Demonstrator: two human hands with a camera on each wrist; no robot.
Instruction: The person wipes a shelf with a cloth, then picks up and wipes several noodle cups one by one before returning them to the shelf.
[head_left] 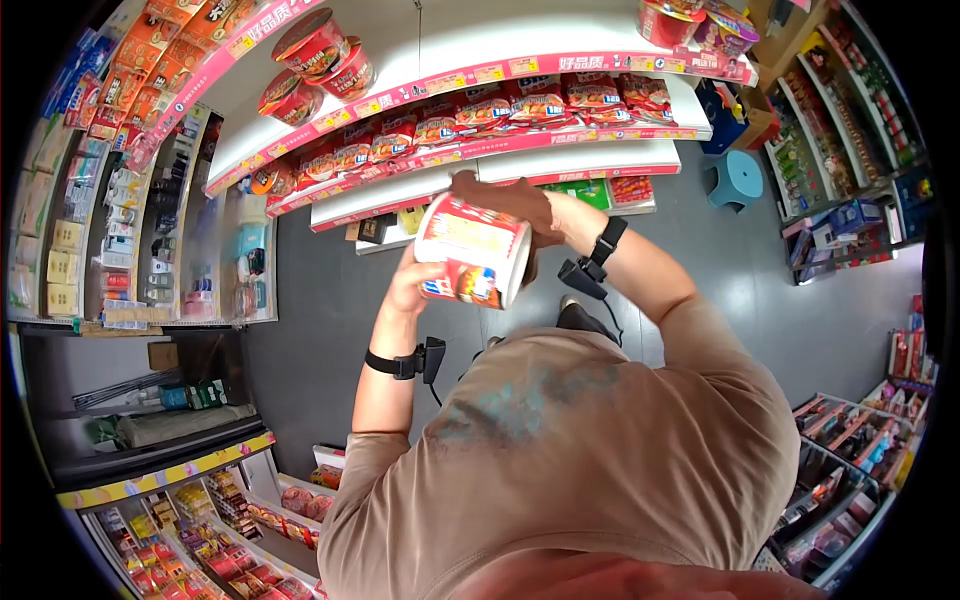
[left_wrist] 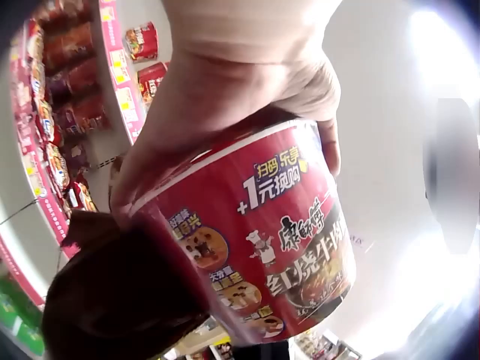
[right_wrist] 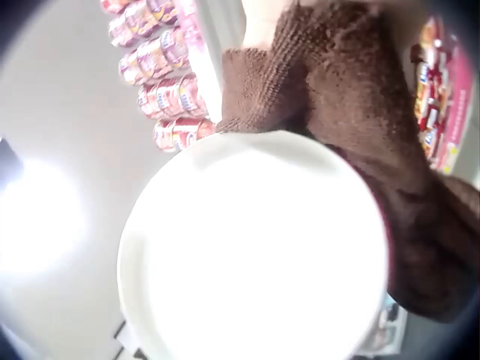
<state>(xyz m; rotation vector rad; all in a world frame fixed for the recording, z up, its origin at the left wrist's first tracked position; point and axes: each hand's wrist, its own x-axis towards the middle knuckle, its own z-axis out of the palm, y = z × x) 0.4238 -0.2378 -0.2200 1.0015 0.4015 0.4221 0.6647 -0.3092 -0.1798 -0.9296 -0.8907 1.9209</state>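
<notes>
One tilted Master Kong braised-beef noodle tub (head_left: pixel 472 248) sits gripped in the curled left hand (head_left: pixel 407 287), while the right hand (head_left: pixel 567 216) holds bunched brown cloth (head_left: pixel 516 201) against it

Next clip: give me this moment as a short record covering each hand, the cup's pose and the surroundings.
left hand: grips a red-and-white noodle cup
right hand: holds a brown cloth at the noodle cup; fingers hidden
cup pose: tipped sideways, held in the air
shelves ahead: red noodle packets; stacked cups above
floor: blue stool, right side
</notes>
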